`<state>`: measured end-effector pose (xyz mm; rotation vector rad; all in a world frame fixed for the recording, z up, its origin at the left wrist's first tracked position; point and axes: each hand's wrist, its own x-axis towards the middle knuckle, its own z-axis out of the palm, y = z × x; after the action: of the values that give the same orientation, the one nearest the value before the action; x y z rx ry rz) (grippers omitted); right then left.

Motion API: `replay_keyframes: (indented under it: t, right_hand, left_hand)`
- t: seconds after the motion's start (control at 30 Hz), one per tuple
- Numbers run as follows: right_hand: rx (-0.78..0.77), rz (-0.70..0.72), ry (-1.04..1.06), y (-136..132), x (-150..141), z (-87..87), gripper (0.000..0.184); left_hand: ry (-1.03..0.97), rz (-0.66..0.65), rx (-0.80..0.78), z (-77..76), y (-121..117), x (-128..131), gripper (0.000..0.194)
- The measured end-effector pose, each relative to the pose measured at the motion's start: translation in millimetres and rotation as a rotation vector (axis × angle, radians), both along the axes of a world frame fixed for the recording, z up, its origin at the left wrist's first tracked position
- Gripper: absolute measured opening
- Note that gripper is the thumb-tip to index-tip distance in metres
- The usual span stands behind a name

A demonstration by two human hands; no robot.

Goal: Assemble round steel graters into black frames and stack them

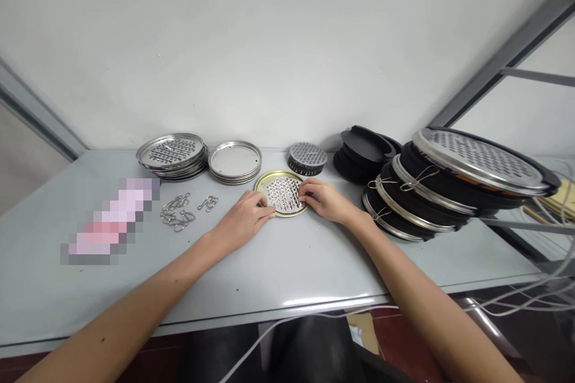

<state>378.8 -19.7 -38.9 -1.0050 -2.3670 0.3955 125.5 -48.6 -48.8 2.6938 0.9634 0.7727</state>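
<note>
A round metal grater disc (282, 193) lies inside a shallow round dish with a gold-coloured rim (279, 175), on the table in front of me. My left hand (245, 216) is closed at the near left side, its fingertips gripping the disc's edge. On the right side, my right hand (327, 198) has thumb and fingers pinched on the edge of the same disc. The fingertips partly cover the rim on both sides. Just behind stands a short stack of loose grater discs (308, 154).
Stacked silver dishes (235, 158) and a pile of grater plates (173, 152) stand at the back left. Several wire hooks (177, 212) lie left, beside a blurred pink item (112, 218). Black round pieces (366, 149) and tied black bundles (431, 191) stand right.
</note>
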Motion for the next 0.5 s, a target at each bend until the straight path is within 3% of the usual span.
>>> replay_keyframes:
  t: [0.5]
  right_hand:
    - [-0.022,0.019,-0.001,5.8,2.2,-0.9,0.011]
  left_hand:
    - [0.088,0.025,0.062,2.0,-0.5,5.0,0.016]
